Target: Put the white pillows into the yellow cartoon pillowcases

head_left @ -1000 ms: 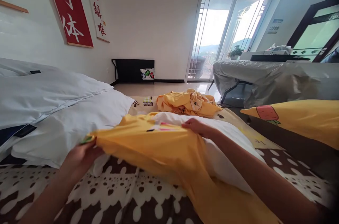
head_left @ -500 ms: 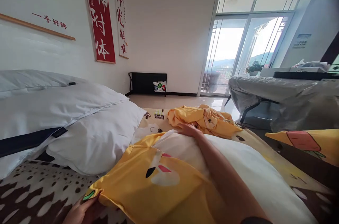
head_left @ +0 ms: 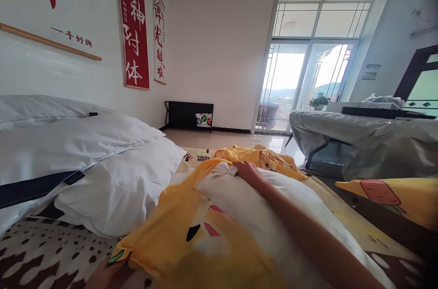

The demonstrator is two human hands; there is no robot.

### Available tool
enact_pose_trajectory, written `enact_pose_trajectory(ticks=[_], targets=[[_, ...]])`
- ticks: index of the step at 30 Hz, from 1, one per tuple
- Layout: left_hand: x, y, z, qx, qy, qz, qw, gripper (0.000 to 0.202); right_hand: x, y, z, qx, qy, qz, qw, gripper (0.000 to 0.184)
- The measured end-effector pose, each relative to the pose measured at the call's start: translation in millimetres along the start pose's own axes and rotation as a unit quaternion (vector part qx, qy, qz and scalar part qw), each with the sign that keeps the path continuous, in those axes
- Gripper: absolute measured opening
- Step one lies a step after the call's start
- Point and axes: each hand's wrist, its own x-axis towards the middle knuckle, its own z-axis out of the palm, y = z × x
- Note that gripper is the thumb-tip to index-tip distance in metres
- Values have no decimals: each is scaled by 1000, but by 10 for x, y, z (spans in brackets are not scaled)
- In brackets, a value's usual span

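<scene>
A white pillow [head_left: 253, 209] lies in front of me on the bed, half covered by a yellow pillowcase [head_left: 191, 234] with a cartoon print. My right hand [head_left: 248, 171] reaches along the pillow and grips its far end, fingers closed on the white cloth. My left hand [head_left: 111, 273] shows only partly at the bottom edge, closed on the near corner of the yellow pillowcase.
Two white pillows [head_left: 112, 184] are stacked on the left over a brown and white patterned sheet [head_left: 37, 257]. A crumpled yellow cloth [head_left: 270, 159] lies beyond my right hand. Another yellow pillow [head_left: 400, 195] lies at the right. A covered table [head_left: 362, 136] stands by the glass doors.
My right hand has pushed forward from the middle of the pillow to its far end. The view has tilted up, so my left hand has dropped to the bottom edge.
</scene>
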Motion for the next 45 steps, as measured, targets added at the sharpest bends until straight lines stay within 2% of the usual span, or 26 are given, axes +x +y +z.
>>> enact_pose_trajectory(ticks=[3, 5, 8, 10, 11, 14, 16, 18, 20, 22, 24, 26, 28, 30, 32, 34, 36, 39, 41, 43, 45], targets=[[159, 40, 173, 25, -53, 25, 998, 36, -147, 199, -538, -52, 100, 1, 994, 24], [274, 146, 340, 75, -105, 64, 990, 30, -268, 296, -851, -116, 221, -29, 968, 23], [479, 321, 601, 125, -144, 125, 974, 32, -467, 334, -1124, -206, 430, -76, 876, 21], [626, 379, 722, 173, -144, 163, 961, 35, -598, 292, -1118, -244, 508, -107, 819, 21], [692, 383, 758, 204, -147, 173, 952, 35, -661, 257, -1056, -263, 516, -136, 804, 21], [811, 338, 769, 276, -156, 182, 931, 35, -824, 148, -688, -302, 443, -256, 804, 22], [793, 347, 741, 279, -121, 215, 928, 42, -903, 96, -395, -295, 381, -312, 819, 24], [702, 455, 742, 277, -83, 271, 918, 47, -951, 58, -162, -266, 355, -326, 835, 29], [585, 664, 809, 273, -92, 321, 902, 46, -967, 18, -35, -235, 361, -326, 841, 31], [507, 902, 949, 251, -128, 337, 898, 52, -962, -32, -3, -210, 376, -334, 838, 31], [509, 1067, 1140, 214, -166, 309, 912, 67, -949, -81, -22, -196, 384, -347, 833, 31], [566, 1103, 1355, 182, -208, 244, 930, 80, -941, -111, -46, -187, 386, -349, 833, 31], [605, 1046, 1576, 145, -279, 181, 932, 85, -946, -113, -49, -180, 387, -341, 837, 31], [560, 988, 1792, 107, -376, 152, 908, 84, -963, -89, -29, -177, 379, -333, 845, 30], [410, 1007, 1988, 115, -460, 161, 865, 82, -984, -48, 4, -181, 367, -325, 853, 29], [194, 1106, 2147, 191, -492, 208, 824, 80, -996, -7, 33, -189, 357, -319, 857, 29], [-15, 1229, 2260, 309, -467, 297, 773, 67, -988, 21, 51, -191, 354, -316, 859, 29], [-189, 1322, 2341, 470, -385, 422, 673, 23, -939, 29, 46, -189, 347, -286, 873, 25], [-202, 1306, 2341, 523, -322, 474, 631, 19, -903, 29, 16, -184, 335, -252, 889, 24], [-173, 1268, 2310, 535, -253, 505, 628, 25, -882, 52, -42, -164, 314, -218, 909, 30], [-142, 1237, 2268, 504, -209, 504, 669, 26, -872, 115, -116, -132, 300, -174, 929, 46]])
